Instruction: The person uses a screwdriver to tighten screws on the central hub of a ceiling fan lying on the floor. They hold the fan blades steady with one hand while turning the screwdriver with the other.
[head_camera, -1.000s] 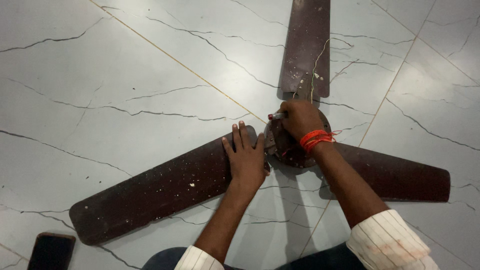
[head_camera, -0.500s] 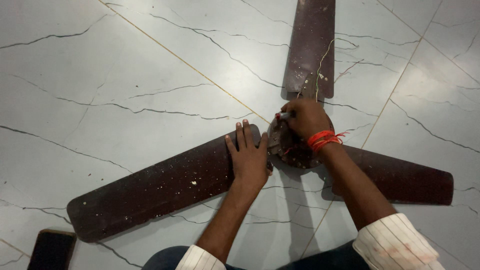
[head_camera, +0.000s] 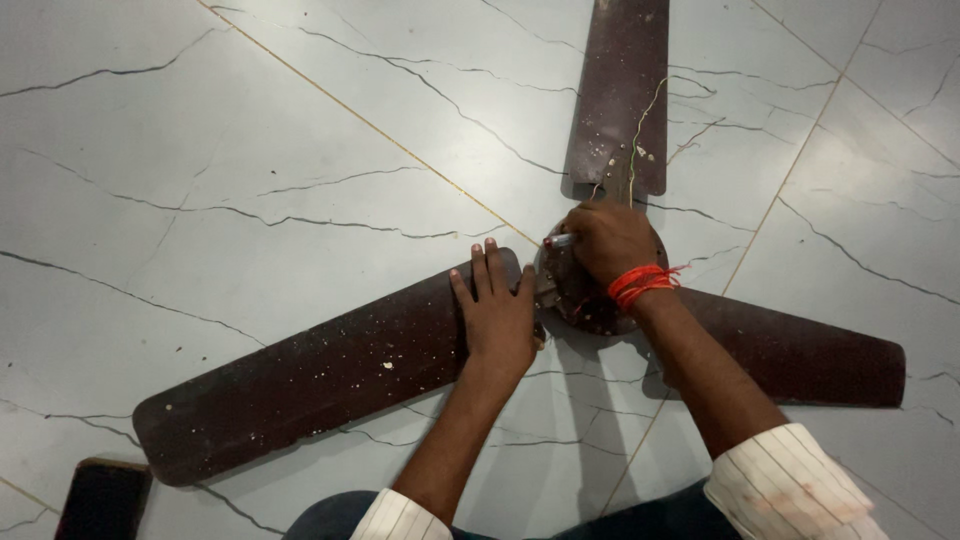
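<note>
A dark brown ceiling fan lies flat on the marble floor, its round hub (head_camera: 575, 295) in the middle. My left hand (head_camera: 497, 315) rests flat, fingers apart, on the inner end of the long left blade (head_camera: 300, 385). My right hand (head_camera: 610, 240), with a red thread band at the wrist, is closed around a small silver tool (head_camera: 560, 240) whose tip pokes out to the left over the hub. A second blade (head_camera: 618, 90) points away from me and a third blade (head_camera: 800, 350) runs to the right under my right forearm.
White marble tiles with dark veins and thin yellow joints cover the floor (head_camera: 250, 150). A thin wire (head_camera: 640, 130) trails over the far blade. A dark phone (head_camera: 100, 500) lies at the bottom left corner, close to the tip of the left blade.
The view has shifted slightly. My right hand has turned a little over the hub with the tool; my left hand stays pressed on the blade.
</note>
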